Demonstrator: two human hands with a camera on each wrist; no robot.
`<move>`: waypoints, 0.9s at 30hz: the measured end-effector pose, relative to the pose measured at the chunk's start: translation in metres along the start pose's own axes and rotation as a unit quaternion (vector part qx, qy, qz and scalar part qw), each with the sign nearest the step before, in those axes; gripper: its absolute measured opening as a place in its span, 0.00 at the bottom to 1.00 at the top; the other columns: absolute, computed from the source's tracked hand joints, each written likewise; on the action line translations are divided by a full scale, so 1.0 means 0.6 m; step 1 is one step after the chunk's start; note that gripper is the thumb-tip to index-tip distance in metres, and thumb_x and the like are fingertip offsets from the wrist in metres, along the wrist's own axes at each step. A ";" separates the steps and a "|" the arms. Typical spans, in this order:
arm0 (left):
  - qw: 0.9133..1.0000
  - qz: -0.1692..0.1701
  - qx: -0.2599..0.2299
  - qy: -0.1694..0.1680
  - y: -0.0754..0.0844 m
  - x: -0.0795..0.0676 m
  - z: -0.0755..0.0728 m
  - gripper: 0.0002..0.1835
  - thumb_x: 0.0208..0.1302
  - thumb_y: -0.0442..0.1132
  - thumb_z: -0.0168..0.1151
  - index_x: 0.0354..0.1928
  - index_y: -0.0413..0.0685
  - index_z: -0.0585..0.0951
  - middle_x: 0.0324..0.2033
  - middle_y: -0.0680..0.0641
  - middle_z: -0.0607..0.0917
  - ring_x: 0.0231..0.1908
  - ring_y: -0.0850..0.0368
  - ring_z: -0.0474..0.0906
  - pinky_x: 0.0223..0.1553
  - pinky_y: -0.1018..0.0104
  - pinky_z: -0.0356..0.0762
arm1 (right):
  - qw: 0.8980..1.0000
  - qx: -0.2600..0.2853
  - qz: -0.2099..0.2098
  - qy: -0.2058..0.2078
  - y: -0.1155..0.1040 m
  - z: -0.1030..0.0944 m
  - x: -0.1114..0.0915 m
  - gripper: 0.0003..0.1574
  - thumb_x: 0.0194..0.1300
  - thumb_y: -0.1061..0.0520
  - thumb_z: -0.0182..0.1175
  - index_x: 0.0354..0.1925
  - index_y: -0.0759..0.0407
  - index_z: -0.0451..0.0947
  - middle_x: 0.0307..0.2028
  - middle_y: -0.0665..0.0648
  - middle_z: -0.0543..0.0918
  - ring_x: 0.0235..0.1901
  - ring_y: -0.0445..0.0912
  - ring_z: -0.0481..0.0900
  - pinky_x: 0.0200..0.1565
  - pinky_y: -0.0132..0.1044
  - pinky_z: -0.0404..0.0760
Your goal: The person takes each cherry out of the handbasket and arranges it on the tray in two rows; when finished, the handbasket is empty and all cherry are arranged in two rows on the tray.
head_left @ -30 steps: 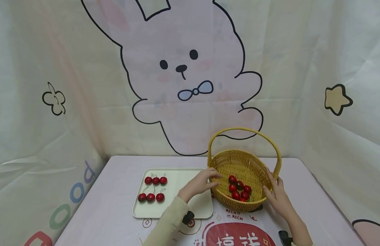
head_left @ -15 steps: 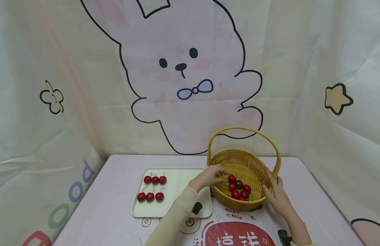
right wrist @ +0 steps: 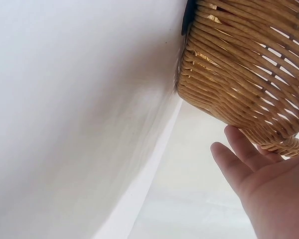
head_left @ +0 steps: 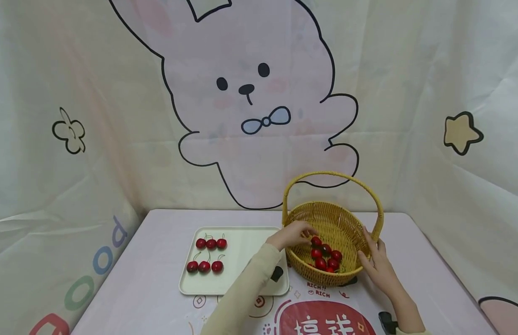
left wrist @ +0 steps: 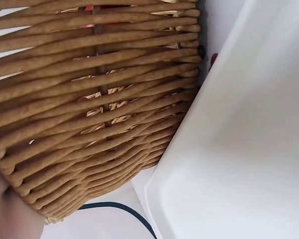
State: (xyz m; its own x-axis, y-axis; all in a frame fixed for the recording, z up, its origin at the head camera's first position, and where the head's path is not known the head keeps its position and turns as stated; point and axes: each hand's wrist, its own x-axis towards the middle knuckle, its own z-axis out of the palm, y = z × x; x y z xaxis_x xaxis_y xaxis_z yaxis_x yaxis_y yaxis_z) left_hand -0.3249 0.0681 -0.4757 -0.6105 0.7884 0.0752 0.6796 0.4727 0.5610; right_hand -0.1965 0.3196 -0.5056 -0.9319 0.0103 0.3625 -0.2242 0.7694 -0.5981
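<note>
A yellow woven basket (head_left: 326, 214) with a tall arched handle stands tilted towards me, with several red cherries (head_left: 320, 264) inside. My left hand (head_left: 293, 234) reaches over its left rim, fingertips beside the uppermost cherry (head_left: 316, 241); whether they touch it is hard to make out. In the left wrist view the basket's wall (left wrist: 89, 89) hides most of that hand. My right hand (head_left: 380, 267) holds the basket's right rim, thumb over the edge and other fingers along the outside. The right wrist view has those fingers (right wrist: 234, 164) against the basket's underside.
A cream rectangular tray (head_left: 250, 246) lies left of the basket, its right edge close to it. On it are two rows of stemmed cherries (head_left: 204, 266). Something dark (head_left: 348, 282) shows under the basket's front right. A printed cloth (head_left: 326, 321) covers the table; curtains stand behind.
My left hand has moved right and further into the basket, up to the uppermost cherry. The right hand and the basket stay where they were.
</note>
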 end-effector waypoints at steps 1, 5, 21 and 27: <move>1.000 -0.002 -0.001 -0.002 0.000 0.002 0.001 0.18 0.58 0.34 0.63 0.53 0.47 0.79 0.49 0.51 0.81 0.45 0.59 0.77 0.43 0.79 0.73 | 1.000 0.000 0.001 -0.001 0.001 0.000 0.000 0.44 0.67 0.56 0.51 0.73 0.49 0.40 0.63 0.79 0.48 0.53 0.80 0.61 0.41 0.76 0.64; 1.000 -0.018 -0.016 -0.015 -0.001 0.013 0.004 0.18 0.58 0.33 0.63 0.52 0.49 0.80 0.48 0.52 0.82 0.45 0.59 0.77 0.41 0.80 0.73 | 1.000 -0.001 0.002 -0.001 0.001 -0.001 -0.001 0.44 0.67 0.56 0.51 0.73 0.48 0.40 0.63 0.78 0.49 0.53 0.79 0.61 0.41 0.76 0.64; 0.995 -0.074 -0.029 -0.063 -0.013 0.050 0.019 0.19 0.56 0.32 0.64 0.51 0.51 0.81 0.44 0.55 0.83 0.38 0.68 0.78 0.37 0.79 0.75 | 1.000 0.001 0.001 0.001 0.004 0.001 0.001 0.44 0.67 0.57 0.51 0.73 0.48 0.40 0.63 0.78 0.49 0.52 0.79 0.62 0.41 0.75 0.65; 0.994 -0.084 -0.014 -0.069 -0.010 0.052 0.020 0.18 0.56 0.34 0.65 0.51 0.52 0.81 0.44 0.56 0.83 0.38 0.67 0.77 0.38 0.79 0.74 | 1.000 -0.008 0.009 -0.001 0.002 0.000 0.001 0.44 0.67 0.55 0.51 0.73 0.48 0.40 0.63 0.78 0.49 0.52 0.78 0.63 0.41 0.75 0.66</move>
State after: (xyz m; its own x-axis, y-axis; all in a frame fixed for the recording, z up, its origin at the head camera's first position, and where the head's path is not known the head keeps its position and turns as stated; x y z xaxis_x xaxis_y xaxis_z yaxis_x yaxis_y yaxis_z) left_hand -0.3430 0.0946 -0.4864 -0.6514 0.7468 -0.1343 0.5596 0.5923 0.5797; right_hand -0.1975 0.3206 -0.5063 -0.9362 0.0233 0.3507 -0.2026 0.7794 -0.5928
